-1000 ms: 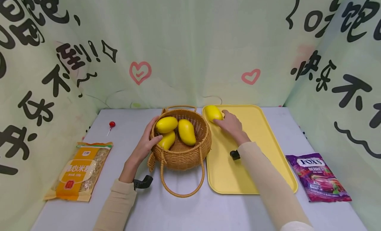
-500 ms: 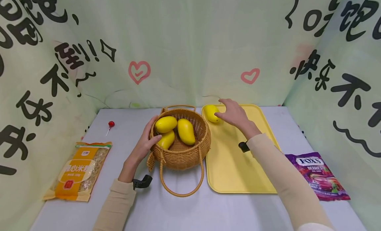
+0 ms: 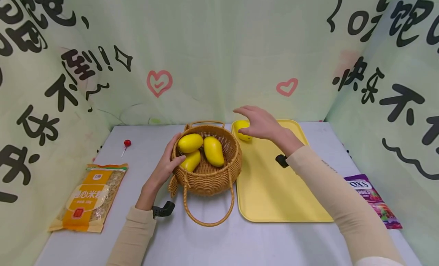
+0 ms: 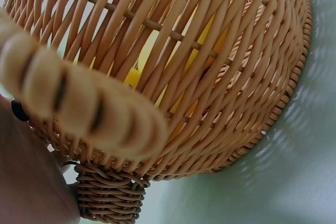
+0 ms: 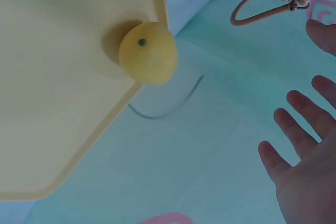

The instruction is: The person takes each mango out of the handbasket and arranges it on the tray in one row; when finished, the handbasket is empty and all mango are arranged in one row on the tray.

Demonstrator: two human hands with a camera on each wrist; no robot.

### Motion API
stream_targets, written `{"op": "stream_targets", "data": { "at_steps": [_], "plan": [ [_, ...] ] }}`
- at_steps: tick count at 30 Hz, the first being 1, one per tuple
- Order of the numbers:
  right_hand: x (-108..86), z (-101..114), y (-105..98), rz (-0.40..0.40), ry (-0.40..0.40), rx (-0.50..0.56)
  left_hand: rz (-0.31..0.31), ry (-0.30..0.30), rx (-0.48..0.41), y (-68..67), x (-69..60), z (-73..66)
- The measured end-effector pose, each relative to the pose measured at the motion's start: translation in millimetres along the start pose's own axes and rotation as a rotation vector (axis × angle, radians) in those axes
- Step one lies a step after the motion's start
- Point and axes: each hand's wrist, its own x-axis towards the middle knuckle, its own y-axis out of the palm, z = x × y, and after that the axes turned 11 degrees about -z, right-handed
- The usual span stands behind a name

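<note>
My left hand (image 3: 165, 165) grips the left rim of a wicker basket (image 3: 207, 185), its thumb over the edge. Three yellow mangoes (image 3: 214, 151) lie inside the basket. In the left wrist view the woven wall (image 4: 236, 72) fills most of the frame, with yellow showing through the gaps. Another yellow mango (image 3: 241, 125) sits in the far left corner of a yellow tray (image 3: 271, 186), partly behind my right hand (image 3: 262, 124). That hand hovers above it with spread fingers, holding nothing. The right wrist view shows this mango (image 5: 148, 53) apart from the fingers.
A bag of rice snacks (image 3: 90, 197) and a red lollipop (image 3: 127, 144) lie at the left. On the right, a purple FOX'S candy bag (image 3: 372, 199) is partly covered by the right sleeve. Printed fabric walls stand behind and at both sides.
My right hand has let go of the mango in the tray's far left corner and lifted up, its fingers spreading. The left hand stays on the basket.
</note>
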Motion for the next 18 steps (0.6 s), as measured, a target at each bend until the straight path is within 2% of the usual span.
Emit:
{"op": "stream_targets", "data": {
  "at_steps": [9,18],
  "plan": [
    [9.1,31.3,-5.7,0.052,-0.237,-0.011,0.001,0.001,-0.01,-0.5,-0.7,-2.2],
    [17.4,59.6,6.6,0.115,-0.328,-0.034,0.0,0.003,-0.018,-0.2,-0.7,-3.4]
  ]
}}
